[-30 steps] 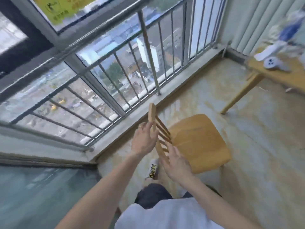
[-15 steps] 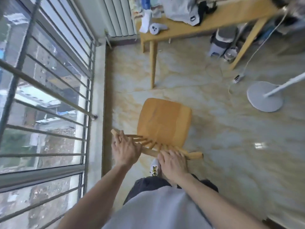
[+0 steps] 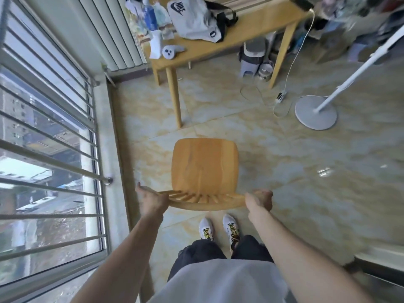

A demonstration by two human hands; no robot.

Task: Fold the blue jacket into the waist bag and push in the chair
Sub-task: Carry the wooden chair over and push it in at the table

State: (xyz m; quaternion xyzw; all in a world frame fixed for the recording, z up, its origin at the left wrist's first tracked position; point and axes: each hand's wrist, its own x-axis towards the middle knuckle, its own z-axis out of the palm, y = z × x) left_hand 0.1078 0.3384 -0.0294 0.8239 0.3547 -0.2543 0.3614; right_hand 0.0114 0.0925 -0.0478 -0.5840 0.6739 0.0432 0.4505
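Our left hand [image 3: 150,199] is closed around the left end of the top rail of the honey-coloured wooden chair [image 3: 204,169], and our right hand [image 3: 259,199] is wrapped over the right end, so we hold the backrest at its two corners with the spindles between them. The seat faces away from us toward the light wooden table [image 3: 247,31], which stands well apart across the marbled tile floor [image 3: 284,171]. We judge the chair rigid and moderately heavy; solid wood will not flex, and the rail ends give us the best steering. Its legs may scrape or catch on tile joints, so a slight lift seems wise. On the table lies the white waist bag with black strap [image 3: 192,18], bulging; we cannot see the blue jacket.
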